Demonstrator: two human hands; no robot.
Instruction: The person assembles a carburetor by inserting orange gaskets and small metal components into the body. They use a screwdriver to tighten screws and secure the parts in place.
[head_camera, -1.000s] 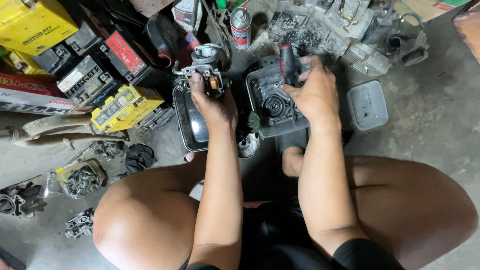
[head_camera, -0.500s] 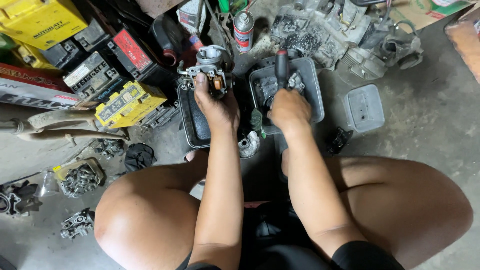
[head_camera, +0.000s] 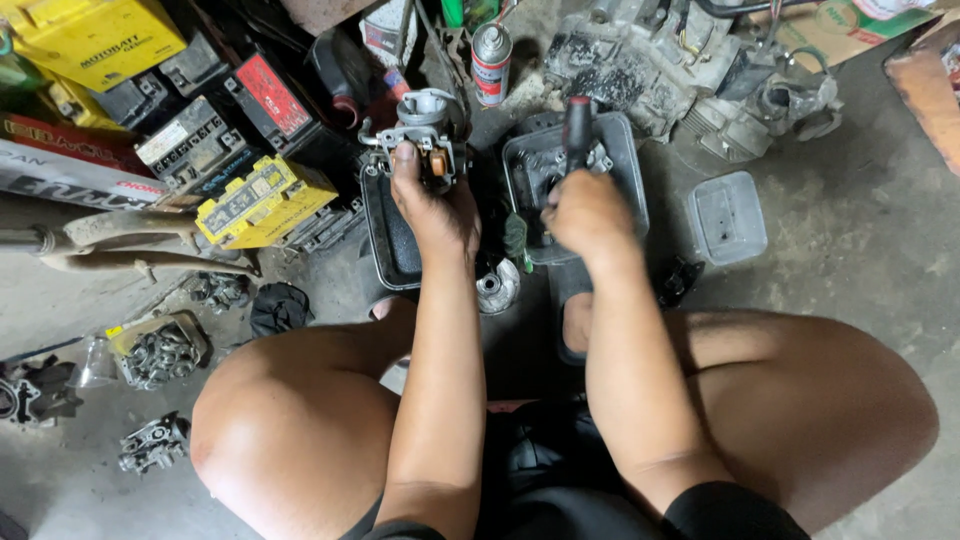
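I squat on a concrete floor, both arms reaching forward between my knees. My left hand (head_camera: 432, 205) grips a grey metal carburetor (head_camera: 425, 125) and holds it up above a black tray (head_camera: 385, 250). My right hand (head_camera: 588, 215) sits over a second dark tray (head_camera: 622, 160) that holds small metal parts. A tool with a dark handle and red tip (head_camera: 577, 125) sticks up from under its fingers. Whether the fingers close around the tool is hidden. A small round metal part (head_camera: 497, 287) lies on the floor between the trays.
Several vehicle batteries, yellow (head_camera: 262, 200) and black (head_camera: 190, 145), are stacked at left. A spray can (head_camera: 491, 62) stands at the back, an engine block (head_camera: 650, 60) behind the trays. A clear plastic tub (head_camera: 727, 217) lies at right. Loose engine parts (head_camera: 160, 350) litter the left floor.
My right hand has drawn back from the far side of the dark tray toward me, uncovering the tool's handle. My left hand keeps the carburetor raised in nearly the same spot.
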